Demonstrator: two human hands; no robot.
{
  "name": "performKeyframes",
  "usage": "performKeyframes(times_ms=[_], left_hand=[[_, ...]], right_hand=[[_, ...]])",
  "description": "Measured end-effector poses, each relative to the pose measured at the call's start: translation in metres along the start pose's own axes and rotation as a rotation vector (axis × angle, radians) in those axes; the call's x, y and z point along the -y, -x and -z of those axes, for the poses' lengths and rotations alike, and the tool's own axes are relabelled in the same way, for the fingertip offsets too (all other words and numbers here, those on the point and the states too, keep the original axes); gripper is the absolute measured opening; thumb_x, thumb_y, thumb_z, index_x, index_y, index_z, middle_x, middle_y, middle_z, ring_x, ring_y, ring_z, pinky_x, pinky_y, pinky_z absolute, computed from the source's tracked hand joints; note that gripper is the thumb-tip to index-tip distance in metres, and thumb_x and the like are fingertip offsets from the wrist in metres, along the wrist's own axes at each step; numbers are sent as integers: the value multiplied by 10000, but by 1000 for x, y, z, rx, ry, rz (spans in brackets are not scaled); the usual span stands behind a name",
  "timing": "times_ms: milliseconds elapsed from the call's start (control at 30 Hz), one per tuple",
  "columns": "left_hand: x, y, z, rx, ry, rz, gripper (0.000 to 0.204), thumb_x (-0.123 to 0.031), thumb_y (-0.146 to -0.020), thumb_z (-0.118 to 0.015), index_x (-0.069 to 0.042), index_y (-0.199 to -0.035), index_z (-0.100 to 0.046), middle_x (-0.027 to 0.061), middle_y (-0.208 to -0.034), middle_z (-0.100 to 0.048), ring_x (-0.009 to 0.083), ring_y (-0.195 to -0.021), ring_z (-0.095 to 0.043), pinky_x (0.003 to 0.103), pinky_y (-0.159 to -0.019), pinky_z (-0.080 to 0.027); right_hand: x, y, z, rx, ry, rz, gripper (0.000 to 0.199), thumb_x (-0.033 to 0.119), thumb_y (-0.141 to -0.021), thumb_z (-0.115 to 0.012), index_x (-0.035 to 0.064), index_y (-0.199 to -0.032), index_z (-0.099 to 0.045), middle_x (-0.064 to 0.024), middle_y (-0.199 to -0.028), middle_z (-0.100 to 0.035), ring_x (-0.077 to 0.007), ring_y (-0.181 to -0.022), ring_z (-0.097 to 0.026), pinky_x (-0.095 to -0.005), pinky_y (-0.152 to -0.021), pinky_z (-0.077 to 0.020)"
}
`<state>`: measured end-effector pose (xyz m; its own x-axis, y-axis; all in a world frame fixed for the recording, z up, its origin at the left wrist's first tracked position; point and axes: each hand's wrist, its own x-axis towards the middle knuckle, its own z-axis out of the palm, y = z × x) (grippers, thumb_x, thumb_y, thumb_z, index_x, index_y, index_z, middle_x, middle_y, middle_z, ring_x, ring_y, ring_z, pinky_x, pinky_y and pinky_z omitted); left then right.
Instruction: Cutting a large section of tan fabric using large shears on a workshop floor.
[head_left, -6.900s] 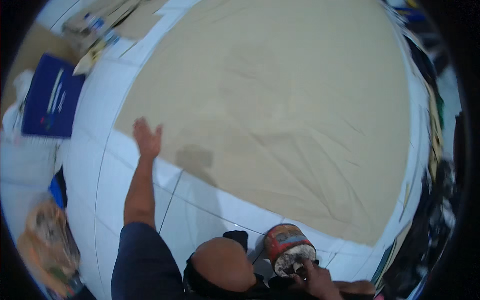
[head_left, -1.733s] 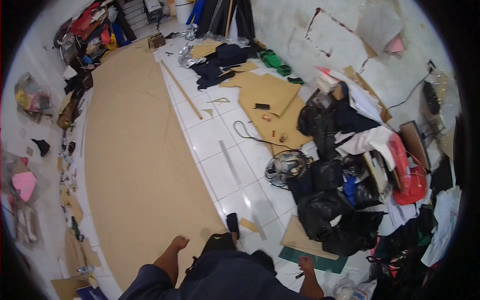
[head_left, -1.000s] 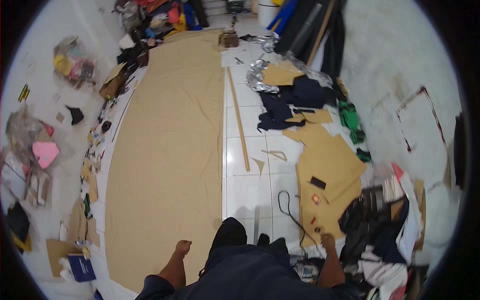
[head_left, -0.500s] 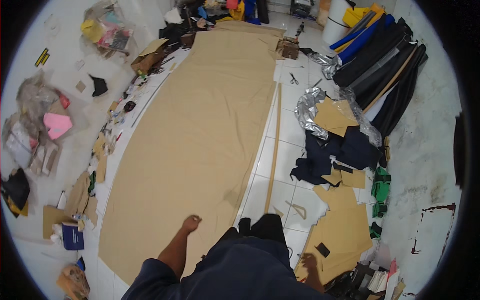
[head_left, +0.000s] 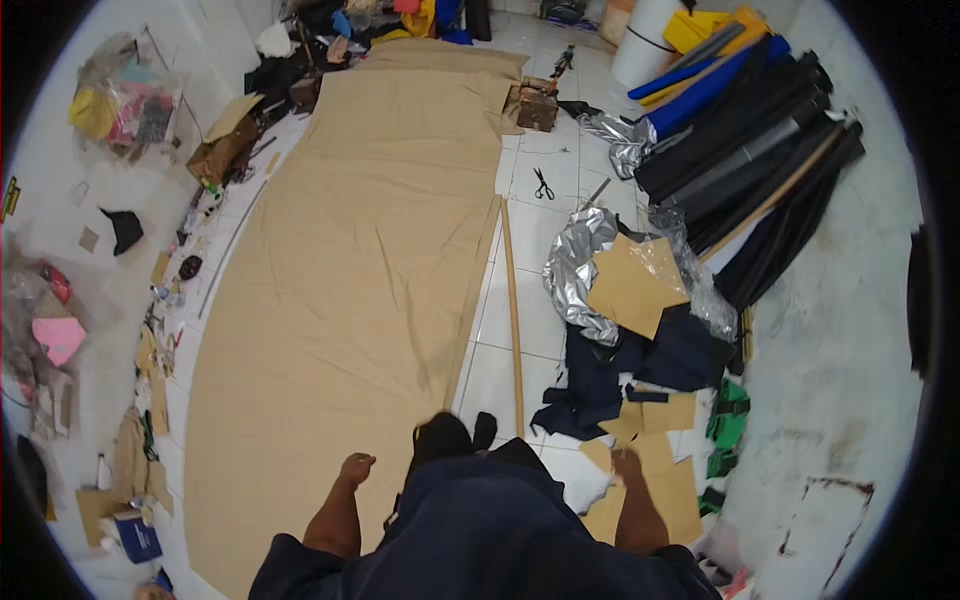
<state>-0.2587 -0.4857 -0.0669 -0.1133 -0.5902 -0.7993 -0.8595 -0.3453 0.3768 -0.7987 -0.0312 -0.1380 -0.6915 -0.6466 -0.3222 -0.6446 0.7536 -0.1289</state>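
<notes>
The long tan fabric sheet [head_left: 350, 300] is spread flat along the white tiled floor [head_left: 545, 300]. Near its close end the left hand [head_left: 355, 468] is held over it, loosely curled and empty. A wooden stick [head_left: 512, 320] lies alongside. The right hand [head_left: 628, 465] is lowered toward cardboard pieces [head_left: 650, 480]; its grip cannot be told.

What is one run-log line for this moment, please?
left hand: empty, over long tan fabric sheet | right hand: on brown cardboard pieces | thin wooden stick: beside sheet
</notes>
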Motion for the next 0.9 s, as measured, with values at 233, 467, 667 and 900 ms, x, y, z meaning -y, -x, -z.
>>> performKeyframes(times_ms=[233, 467, 667, 900], left_hand=[[-152, -115, -19, -30, 172, 17, 461, -345, -792, -631, 12, -1085, -623, 195, -1083, -627, 301, -1030, -592, 381, -888, -462], [-364, -203, -3, -103, 132, -170, 460, -379, -800, -615, -16, -1083, -626, 192, -1150, -597, 302, -1078, -567, 374, -924, -440], [-531, -244, 19, -184, 395, -173, 431, -355, -837, -611, -15, -1102, -602, 139, -891, -645, 215, -790, -618, 338, -730, -488], [-600, -284, -62, -399, 778, 129, 390, -324, -840, -622, -9, -1070, -611, 112, -826, -637, 175, -713, -602, 316, -660, -491]], right_hand=[[174, -351, 281, -144, -818, -141, 239, 238, -898, -558, 10, -953, -602, -45, -682, -585, -118, -617, -559, -265, -519, -434], [242, -533, 280, 184, -583, 105, 318, 297, -865, -613, 12, -1005, -599, -76, -789, -627, -156, -652, -605, -287, -594, -483], [259, -651, 314, 474, -634, 48, 325, 336, -865, -619, 48, -1011, -581, -49, -810, -615, -137, -655, -590, -260, -495, -445], [242, -852, 314, 634, -259, 352, 335, 337, -833, -624, 48, -1002, -626, -131, -870, -664, -250, -795, -649, -354, -737, -496]])
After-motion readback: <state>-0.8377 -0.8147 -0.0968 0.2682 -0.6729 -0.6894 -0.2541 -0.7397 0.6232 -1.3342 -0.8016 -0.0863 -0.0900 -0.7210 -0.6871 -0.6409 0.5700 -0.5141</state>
